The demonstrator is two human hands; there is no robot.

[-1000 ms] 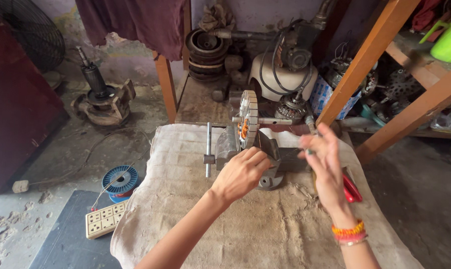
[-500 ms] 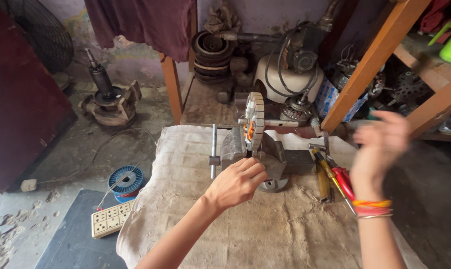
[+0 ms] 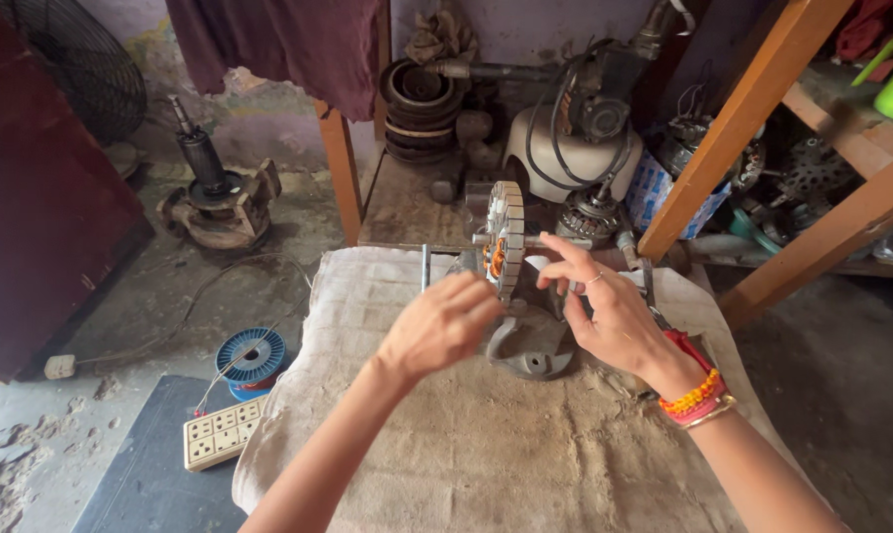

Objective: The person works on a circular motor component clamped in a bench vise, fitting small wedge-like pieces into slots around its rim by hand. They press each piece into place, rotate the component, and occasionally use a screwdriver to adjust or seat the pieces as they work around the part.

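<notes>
Metal stator (image 3: 506, 240), hands (image 3: 444, 324) curled, fingers (image 3: 565, 259) spread

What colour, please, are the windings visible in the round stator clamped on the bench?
Orange windings, seen in the head view.

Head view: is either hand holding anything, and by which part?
The left hand rests against the stator's lower rim; a firm grip cannot be told. The right hand is open beside it.

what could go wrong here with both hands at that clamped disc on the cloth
The disc stands on edge in the small vise; it may tip if the left hand pushes it. The right hand has its fingers by the metal edges and could get nicked. The vise sits on loose cloth and might slide.
</notes>
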